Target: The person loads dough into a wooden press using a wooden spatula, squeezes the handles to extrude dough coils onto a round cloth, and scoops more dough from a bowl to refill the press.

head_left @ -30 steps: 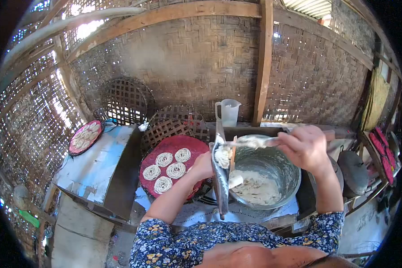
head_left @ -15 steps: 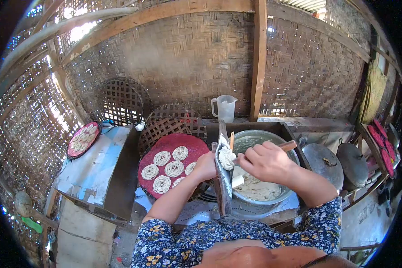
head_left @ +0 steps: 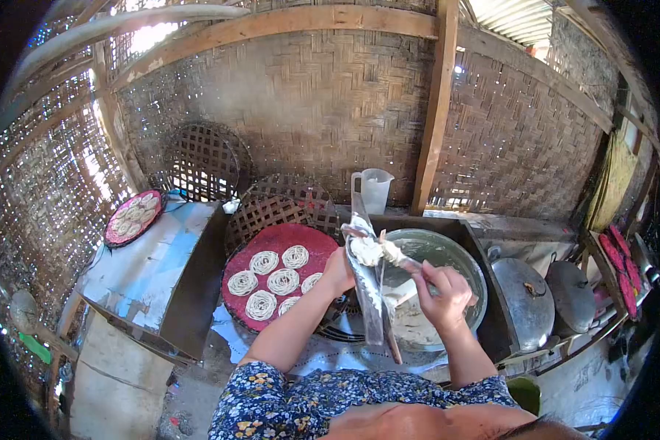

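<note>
My left hand (head_left: 337,273) is closed round the side of a long wooden press (head_left: 372,319) with a trough, its fingers partly hidden behind it. A lump of white dough (head_left: 367,251) sits in the trough. My right hand (head_left: 446,295) grips the handle of a wooden spatula (head_left: 416,268), whose dough-smeared tip is close to the lump. Under my right hand is a large metal basin (head_left: 441,254) with pale dough (head_left: 422,330) in it. To the left of my left hand lies a round red tray (head_left: 290,239) bearing several coiled noodle-like dough rounds (head_left: 282,281).
A clear plastic jug (head_left: 375,192) stands behind the basin. Lidded metal pots (head_left: 523,301) are at the right. On the left, a box with a pale blue top (head_left: 154,253) carries a smaller red tray (head_left: 114,236). Woven baskets (head_left: 207,158) lean on the bamboo wall.
My right hand has lowered and turned, bringing the spatula's tip to the upper right of the dough lump. The press has tilted, and a stick now shows along its right side.
</note>
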A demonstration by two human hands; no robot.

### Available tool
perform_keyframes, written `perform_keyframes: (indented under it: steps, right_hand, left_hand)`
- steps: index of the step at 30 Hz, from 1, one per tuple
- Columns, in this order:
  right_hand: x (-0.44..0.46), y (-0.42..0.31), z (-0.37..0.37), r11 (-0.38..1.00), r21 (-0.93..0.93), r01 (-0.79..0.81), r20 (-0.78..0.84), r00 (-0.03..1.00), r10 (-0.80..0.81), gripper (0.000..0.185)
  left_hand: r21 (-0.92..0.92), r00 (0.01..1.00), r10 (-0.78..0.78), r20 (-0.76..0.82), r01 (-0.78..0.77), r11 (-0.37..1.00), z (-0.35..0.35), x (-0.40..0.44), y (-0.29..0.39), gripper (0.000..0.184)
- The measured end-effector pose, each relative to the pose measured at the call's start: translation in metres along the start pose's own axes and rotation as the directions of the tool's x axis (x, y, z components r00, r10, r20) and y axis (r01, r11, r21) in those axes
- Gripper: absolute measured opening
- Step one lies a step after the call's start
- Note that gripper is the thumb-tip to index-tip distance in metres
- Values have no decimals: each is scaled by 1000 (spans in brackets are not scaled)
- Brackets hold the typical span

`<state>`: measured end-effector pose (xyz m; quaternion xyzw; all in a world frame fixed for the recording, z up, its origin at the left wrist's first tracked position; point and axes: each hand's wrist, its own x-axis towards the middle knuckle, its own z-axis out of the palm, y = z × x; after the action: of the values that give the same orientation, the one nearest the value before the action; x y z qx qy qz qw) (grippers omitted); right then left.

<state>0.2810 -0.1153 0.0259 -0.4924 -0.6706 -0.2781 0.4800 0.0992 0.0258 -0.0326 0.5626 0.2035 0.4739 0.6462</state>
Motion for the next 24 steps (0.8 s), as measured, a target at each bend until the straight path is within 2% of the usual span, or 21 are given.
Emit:
perform_keyframes:
  steps: [1,2,4,5,6,8,9,10,11,12,13,15,17,18,19,20,21,22,24]
  right_hand:
    - [-5,1,1,999,23,30,-6,1000,-30,17]
    - [-9,2,1,997,46,59,-14,998,-59,17]
    - [-15,0,-9,985,174,8,71,997,-21,17]
    - [-16,-1,-15,971,236,-21,113,994,-6,18]
    - [-15,0,-19,949,274,-158,217,971,100,18]
    - [-9,8,-9,951,178,-251,133,964,230,18]
    - [-7,15,-2,945,129,-299,90,953,290,19]
    - [-7,27,9,977,122,-177,-42,982,183,19]
    - [-10,29,9,986,82,-148,-14,989,150,19]
    - [-9,27,9,992,44,-117,14,993,117,19]
    - [-8,25,10,997,10,-82,42,996,82,19]
    - [-13,18,6,994,94,-63,78,995,56,15]
    - [-19,6,-3,980,168,-102,153,985,76,15]
    - [-23,-5,-11,868,316,-383,323,904,281,16]
    - [-30,1,-12,793,392,-467,391,865,316,16]
    - [-38,15,-14,703,456,-546,461,820,338,16]
    - [-44,28,-17,602,502,-621,534,770,349,17]
    - [-38,32,-25,508,533,-677,527,735,427,14]
    - [-40,51,-36,496,531,-687,423,722,547,14]
  left_hand:
    - [-405,988,-148,35,149,902,-3,4,-4,33]
    - [-258,994,-106,9,104,960,-11,5,-8,26]
    - [61,999,-20,-44,23,998,-19,3,-4,14]
    - [-66,987,-104,-122,97,993,-19,-1,-3,14]
    - [49,980,-143,-136,151,987,-19,-5,0,17]
    - [188,983,176,51,-183,965,-7,0,-4,21]
    - [-55,996,-22,81,26,998,-2,-1,-2,23]
    - [-283,970,-219,109,241,928,3,-2,1,25]
    - [434,994,52,96,-89,897,4,-2,-10,25]
    - [153,998,-62,10,59,987,16,-4,2,22]
    - [-151,980,-193,-41,185,971,25,-6,16,20]
    - [-256,987,-156,-42,140,957,13,2,2,17]
    - [-190,993,-107,48,114,975,-22,10,-26,18]
    - [-159,992,-82,93,96,983,-39,14,-40,23]
    - [58,983,-150,-102,157,986,-23,3,-10,21]
    - [-276,942,-322,-97,285,918,-16,-4,22,18]
    - [-252,984,-175,-38,160,955,-35,2,9,20]
    - [-247,999,-23,22,27,969,-43,4,9,25]
    - [-157,979,204,1,-201,967,-52,-11,23,29]
